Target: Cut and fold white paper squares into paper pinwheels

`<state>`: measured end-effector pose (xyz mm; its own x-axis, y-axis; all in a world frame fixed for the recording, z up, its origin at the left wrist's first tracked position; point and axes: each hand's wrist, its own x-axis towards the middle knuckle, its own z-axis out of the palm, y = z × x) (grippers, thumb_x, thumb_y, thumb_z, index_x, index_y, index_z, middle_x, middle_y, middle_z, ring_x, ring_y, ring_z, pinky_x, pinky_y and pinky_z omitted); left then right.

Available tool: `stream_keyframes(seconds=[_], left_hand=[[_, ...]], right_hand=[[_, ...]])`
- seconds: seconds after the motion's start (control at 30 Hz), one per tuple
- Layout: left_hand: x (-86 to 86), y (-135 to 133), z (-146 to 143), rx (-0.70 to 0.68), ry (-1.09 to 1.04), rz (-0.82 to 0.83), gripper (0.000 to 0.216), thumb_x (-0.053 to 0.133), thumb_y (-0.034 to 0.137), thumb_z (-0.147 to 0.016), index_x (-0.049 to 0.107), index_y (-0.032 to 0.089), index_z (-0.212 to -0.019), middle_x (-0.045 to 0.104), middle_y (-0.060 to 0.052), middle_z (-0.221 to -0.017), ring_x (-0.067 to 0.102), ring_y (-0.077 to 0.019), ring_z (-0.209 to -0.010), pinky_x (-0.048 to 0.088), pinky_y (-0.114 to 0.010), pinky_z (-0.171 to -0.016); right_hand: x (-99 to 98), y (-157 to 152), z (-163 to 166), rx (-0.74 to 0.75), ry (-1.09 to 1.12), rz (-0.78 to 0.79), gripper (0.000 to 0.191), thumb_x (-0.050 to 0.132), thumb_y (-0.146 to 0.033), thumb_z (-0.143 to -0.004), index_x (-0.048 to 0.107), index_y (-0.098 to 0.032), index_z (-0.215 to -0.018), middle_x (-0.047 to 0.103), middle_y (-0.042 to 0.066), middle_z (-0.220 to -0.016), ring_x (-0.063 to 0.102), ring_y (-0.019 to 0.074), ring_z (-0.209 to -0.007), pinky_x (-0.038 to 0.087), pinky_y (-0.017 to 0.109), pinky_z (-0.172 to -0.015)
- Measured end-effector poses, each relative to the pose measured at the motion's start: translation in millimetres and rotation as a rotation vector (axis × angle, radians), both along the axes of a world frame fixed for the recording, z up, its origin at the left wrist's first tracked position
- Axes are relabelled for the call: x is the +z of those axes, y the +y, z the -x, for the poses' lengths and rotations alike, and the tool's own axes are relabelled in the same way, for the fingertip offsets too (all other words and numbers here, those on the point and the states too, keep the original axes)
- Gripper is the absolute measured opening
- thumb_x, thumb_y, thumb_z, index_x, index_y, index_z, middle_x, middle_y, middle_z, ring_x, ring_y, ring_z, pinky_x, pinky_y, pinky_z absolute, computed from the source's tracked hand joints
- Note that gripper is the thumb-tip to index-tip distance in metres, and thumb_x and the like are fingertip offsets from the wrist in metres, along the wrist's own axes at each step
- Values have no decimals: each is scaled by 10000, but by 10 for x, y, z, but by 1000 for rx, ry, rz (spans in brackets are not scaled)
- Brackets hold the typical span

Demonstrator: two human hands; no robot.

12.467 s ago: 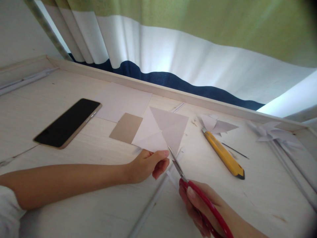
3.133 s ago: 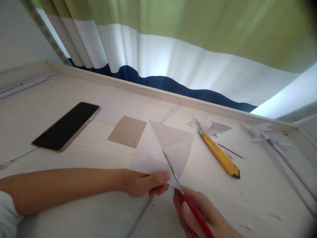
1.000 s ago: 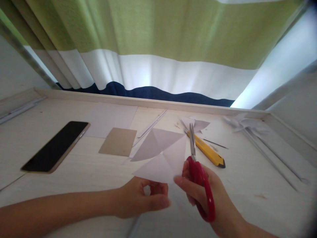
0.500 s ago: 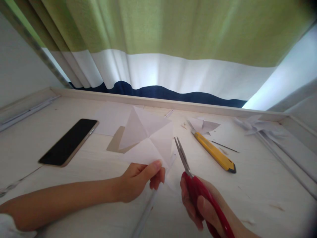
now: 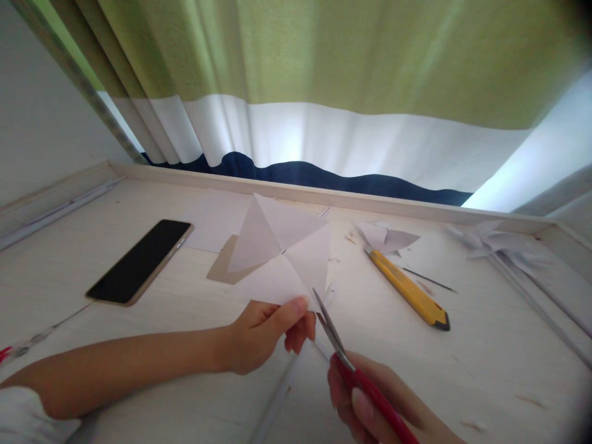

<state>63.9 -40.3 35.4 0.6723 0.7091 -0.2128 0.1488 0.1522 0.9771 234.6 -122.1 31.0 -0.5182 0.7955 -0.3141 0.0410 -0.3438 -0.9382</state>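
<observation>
My left hand (image 5: 277,324) pinches the near edge of a white square of paper (image 5: 305,216) between thumb and fingers. The sheet has slits or creases running from its corners toward the middle, and it is held up over the table. Around the red handles of a pair of scissors (image 5: 330,327) my right hand (image 5: 370,394) is closed. The scissor blades are slightly parted, their tips at the paper's near right corner beside my left fingertips. Whether the blades touch the paper I cannot tell.
A black phone (image 5: 141,262) lies at left. To the right are a yellow box cutter (image 5: 407,287), a folded paper scrap (image 5: 388,237), a thin dark rod (image 5: 430,279) and a paper pinwheel (image 5: 494,243) on a stick. A raised rim (image 5: 259,190) and curtain (image 5: 296,61) bound the back.
The scissors have moved left and down to the paper's near right corner, and their blades have parted a little. My left hand keeps its pinch. The whole view has shifted slightly.
</observation>
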Motion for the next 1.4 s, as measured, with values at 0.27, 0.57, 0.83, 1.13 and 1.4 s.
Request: stream_keyframes(seconds=[0.27, 0.57, 0.83, 1.13, 1.4], left_hand=[[18, -22, 17, -79, 13, -27, 458, 317, 520, -772, 480, 154, -551, 417, 21, -487, 411, -103, -518, 366, -221, -560], [-4, -20, 9, -110, -13, -39, 453, 295, 507, -794, 477, 156, -574, 416, 23, -502, 415, -103, -528, 375, -216, -566], [16, -20, 35, -120, 15, -42, 456, 296, 518, -792, 479, 161, -575, 424, 16, -505, 429, -112, -542, 388, -223, -577], [3, -26, 21, -109, 4, -4, 463, 304, 526, -787, 485, 156, -575, 420, 20, -499, 423, -108, -528, 379, -227, -570], [-2, -30, 23, -109, -6, 6, 460, 310, 523, -785, 481, 156, -566, 421, 19, -497, 420, -108, -527, 377, -226, -568]], right_hand=[[32, -24, 8, 0, 22, 4, 427, 369, -585, -779, 372, -164, -712, 343, -60, -521, 282, 53, -437, 208, 204, -414], [35, -23, 20, 6, 13, 1, 441, 341, -606, -776, 371, -168, -734, 338, -65, -509, 246, 54, -433, 195, 197, -392], [70, -28, 24, 6, 2, 2, 430, 335, -604, -780, 355, -182, -702, 337, -67, -495, 259, 57, -427, 188, 214, -409], [47, -48, 80, -69, -11, 46, 497, 347, -682, -709, 323, -187, -671, 266, -49, -589, 210, 79, -524, 180, 225, -471], [34, -41, 60, -20, -26, 44, 487, 333, -670, -727, 323, -186, -675, 270, -54, -562, 211, 74, -503, 172, 221, -461]])
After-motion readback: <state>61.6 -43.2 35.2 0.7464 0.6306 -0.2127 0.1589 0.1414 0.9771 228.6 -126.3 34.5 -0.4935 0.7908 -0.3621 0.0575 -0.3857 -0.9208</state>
